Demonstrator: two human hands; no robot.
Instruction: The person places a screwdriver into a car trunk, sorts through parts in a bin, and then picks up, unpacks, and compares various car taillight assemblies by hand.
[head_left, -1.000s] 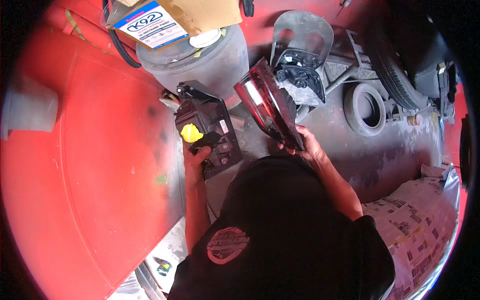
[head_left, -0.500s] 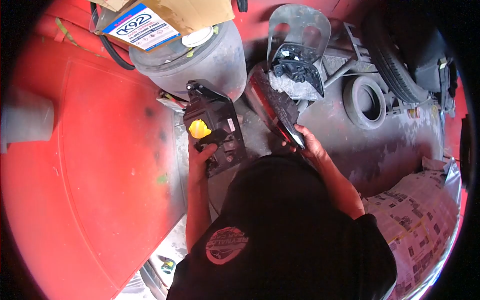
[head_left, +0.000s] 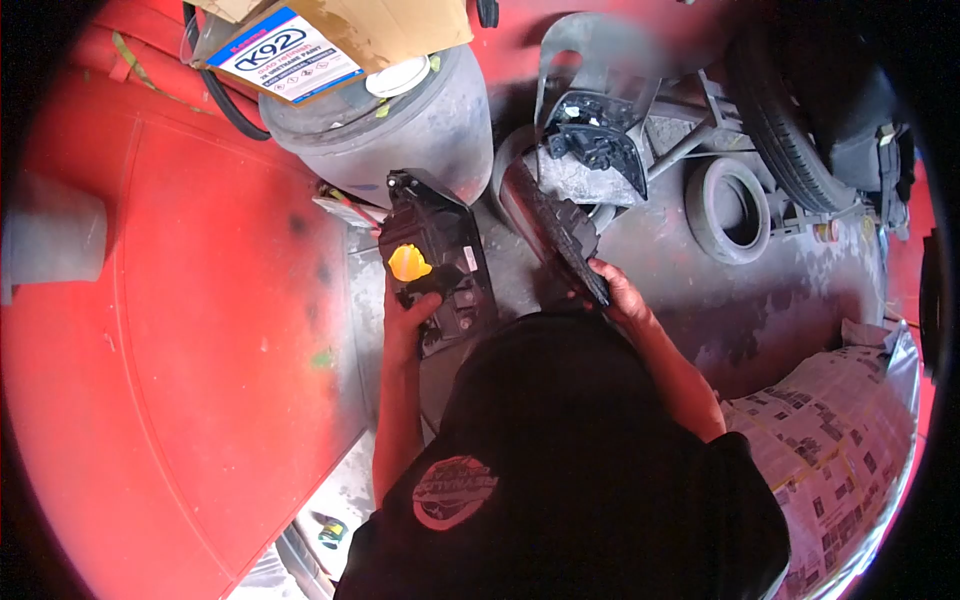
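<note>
Evidently, the left hand (head_left: 402, 318) was closed on the lower left side of a black lamp housing (head_left: 447, 235), its thumb lying over the back near a yellow piece (head_left: 408, 263); the housing was held up in front of the body, just below a grey drum (head_left: 440, 125). It looked rigid and fairly light for its bulk, likely hard plastic; the solid outer shell seemed the better hold, since the yellow piece and the small fittings could well have given way under a pull.

To its right and apart from it, the right hand (head_left: 624, 293) gripped the lower end of a dark red lamp (head_left: 560, 235), which slanted up and leftward from the fingers; its long body probably weighed away from that end, so a second hold midway would have steadied it; the smooth lens looked slippery and easy to scratch or crack, the dark backing surer to grasp. Beyond it, another lamp part (head_left: 598, 150) rested on a chair (head_left: 592, 40).
</note>
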